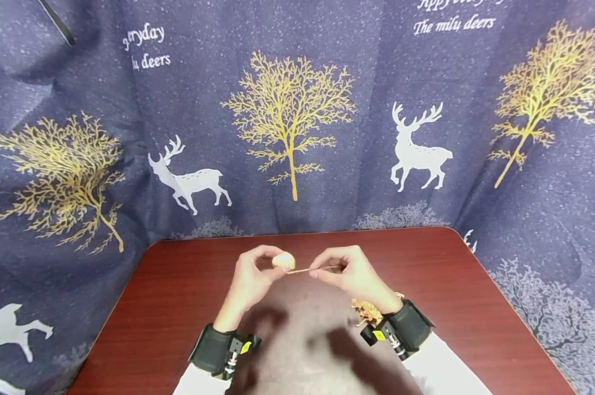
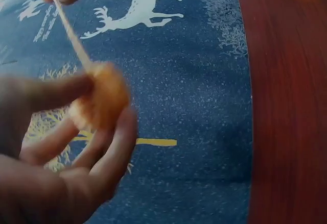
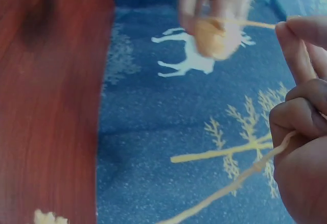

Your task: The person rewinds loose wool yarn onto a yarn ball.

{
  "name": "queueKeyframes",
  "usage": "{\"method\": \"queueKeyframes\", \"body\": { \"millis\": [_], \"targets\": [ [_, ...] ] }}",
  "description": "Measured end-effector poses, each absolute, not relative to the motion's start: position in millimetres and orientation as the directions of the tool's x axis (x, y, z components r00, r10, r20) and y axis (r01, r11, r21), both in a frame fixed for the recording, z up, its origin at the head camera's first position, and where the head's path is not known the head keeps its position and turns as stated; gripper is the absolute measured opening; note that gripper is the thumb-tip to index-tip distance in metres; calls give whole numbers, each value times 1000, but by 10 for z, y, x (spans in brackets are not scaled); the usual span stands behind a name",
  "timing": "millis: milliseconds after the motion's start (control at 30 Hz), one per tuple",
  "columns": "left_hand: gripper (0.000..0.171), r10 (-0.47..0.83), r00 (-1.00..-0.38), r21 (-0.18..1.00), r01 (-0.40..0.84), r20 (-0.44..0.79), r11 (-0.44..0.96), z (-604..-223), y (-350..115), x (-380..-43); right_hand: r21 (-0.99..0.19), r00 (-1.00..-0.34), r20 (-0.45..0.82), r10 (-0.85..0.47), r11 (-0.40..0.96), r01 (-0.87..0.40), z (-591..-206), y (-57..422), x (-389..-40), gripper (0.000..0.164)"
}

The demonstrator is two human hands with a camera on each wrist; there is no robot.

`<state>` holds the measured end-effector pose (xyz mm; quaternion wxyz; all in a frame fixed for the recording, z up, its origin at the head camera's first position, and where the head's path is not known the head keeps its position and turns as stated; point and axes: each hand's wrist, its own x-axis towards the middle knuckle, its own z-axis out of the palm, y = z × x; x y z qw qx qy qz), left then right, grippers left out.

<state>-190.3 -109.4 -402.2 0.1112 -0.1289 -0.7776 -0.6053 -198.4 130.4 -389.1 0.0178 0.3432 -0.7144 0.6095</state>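
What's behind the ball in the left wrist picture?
Blue cloth with a yellow tree printed on it shows around the ball. The bit straight behind the ball is covered, so I can't see it. The left hand hides part of the tree.

Dark blue fabric backdrop (image 1: 327, 211) hung across upper frame, creased at left, printed with yellow trees (image 1: 290, 142), white deer (image 1: 418, 156) and lettering (image 1: 455, 25), reddish-brown tabletop (image 1: 450, 269) observed at lower centre, far corners rounded.

Over my feed the ball (image 1: 284, 260) looks matt and its strand (image 1: 300, 271) string-like; I see a smooth, faintly glossy wood-grained table (image 1: 179, 291), creased matt cloth (image 1: 329, 206) behind, a rough golden clump (image 1: 367, 311) and dull black wristbands (image 1: 409, 325).
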Motion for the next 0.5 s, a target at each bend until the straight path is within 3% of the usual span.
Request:
{"method": "queueKeyframes", "body": {
  "millis": [100, 267, 400, 500],
  "targets": [
    [28, 283, -930, 941, 290, 234, 176, -4052, -1118, -1886, -855, -771, 475, -425, -18, -518, -3853, 1378, -2052, 10],
    [29, 580, -790, 954, 292, 197, 74, -4040, -1116, -1842, -851, -795, 487, -363, 7, -524, -3837, 1429, -2115, 12],
    [27, 679, -685, 950, 307, 264, -60, -3996, -1081, -1807, -867, -813, 458, -359, 21, -498, -3834, 1407, -2122, 11],
    [35, 664, -661, 934, 302, 349, -191, -3966, -1047, -1784, -881, -835, 428, -346, 49, -472, -3841, 1391, -2131, 11]
  ]
}}
